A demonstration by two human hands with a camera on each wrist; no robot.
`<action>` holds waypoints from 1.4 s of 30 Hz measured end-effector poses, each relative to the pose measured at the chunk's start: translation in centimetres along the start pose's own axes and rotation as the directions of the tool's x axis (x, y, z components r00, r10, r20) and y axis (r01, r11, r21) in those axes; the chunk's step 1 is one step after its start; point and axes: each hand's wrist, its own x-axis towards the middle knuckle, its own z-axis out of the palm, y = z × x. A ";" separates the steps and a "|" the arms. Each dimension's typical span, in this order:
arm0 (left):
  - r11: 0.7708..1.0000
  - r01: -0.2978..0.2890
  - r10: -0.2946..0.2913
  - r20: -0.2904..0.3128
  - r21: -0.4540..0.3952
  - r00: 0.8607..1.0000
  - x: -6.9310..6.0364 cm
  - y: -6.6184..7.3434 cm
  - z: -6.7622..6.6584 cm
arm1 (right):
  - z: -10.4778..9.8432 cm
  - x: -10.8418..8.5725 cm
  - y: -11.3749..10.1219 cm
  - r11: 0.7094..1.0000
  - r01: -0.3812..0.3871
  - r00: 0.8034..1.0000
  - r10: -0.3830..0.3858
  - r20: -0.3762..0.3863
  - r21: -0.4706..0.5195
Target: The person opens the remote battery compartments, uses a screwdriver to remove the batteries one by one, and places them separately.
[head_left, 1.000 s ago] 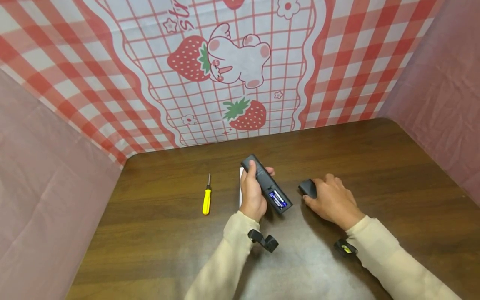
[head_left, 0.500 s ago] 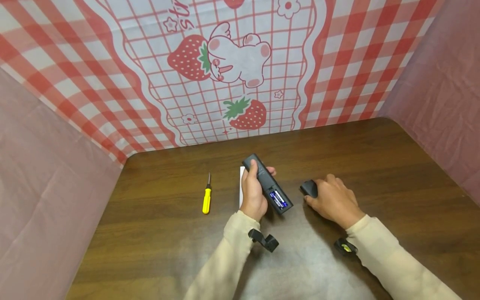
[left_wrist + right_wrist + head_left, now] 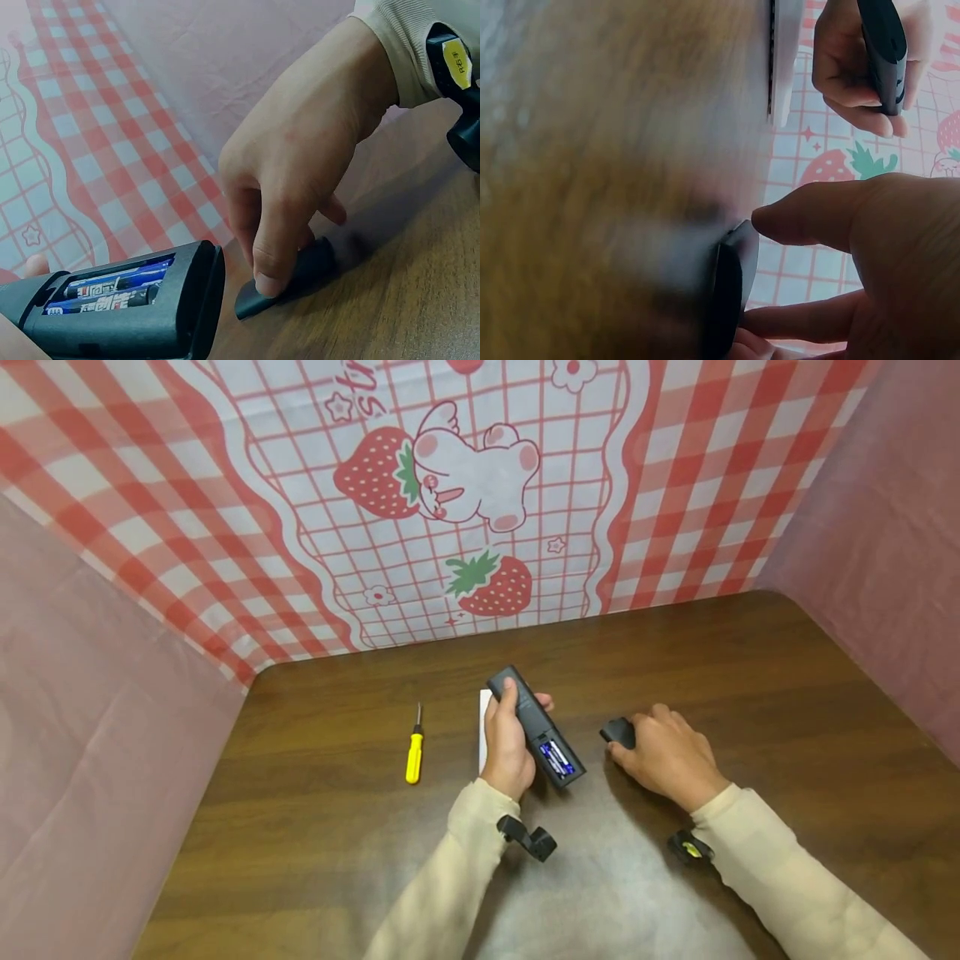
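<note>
My left hand [image 3: 510, 752] grips a black remote control [image 3: 534, 717], its thumb lying along the back. The remote's battery compartment is uncovered and faces up. Two blue-and-white AAA batteries [image 3: 112, 289] lie side by side inside it. To the right, my right hand [image 3: 671, 758] holds a black battery cover [image 3: 618, 735] between thumb and fingers. In the left wrist view this cover [image 3: 304, 274] is down at the tabletop, apart from the remote. Part of the cover is hidden under the right hand's fingers.
A yellow-handled screwdriver [image 3: 414, 756] lies left of my left hand, its tip pointing away. A white flat-sided object [image 3: 483, 739] stands partly hidden behind that hand. The brown wooden table [image 3: 300, 860] ends at a checked strawberry cloth [image 3: 300, 610], with pink cloth [image 3: 97, 677] at the sides.
</note>
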 end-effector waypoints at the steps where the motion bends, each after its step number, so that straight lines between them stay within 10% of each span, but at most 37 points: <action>1: 1.000 0.000 0.000 0.000 0.000 1.000 0.0 0.0 0.0 | 0.0 0.0 0.0 1.000 -0.001 1.000 0.001 -0.001 0.002; 24: 0.999 0.026 -0.027 0.069 0.027 0.997 0.1 -0.4 0.0 | 0.3 0.7 -2.8 0.974 0.148 0.970 -0.109 -0.219 0.170; 42: 0.997 0.073 -0.073 0.183 0.009 0.980 -0.3 -0.5 0.5 | 1.2 1.2 -4.1 0.878 0.213 0.973 -0.152 -0.174 0.428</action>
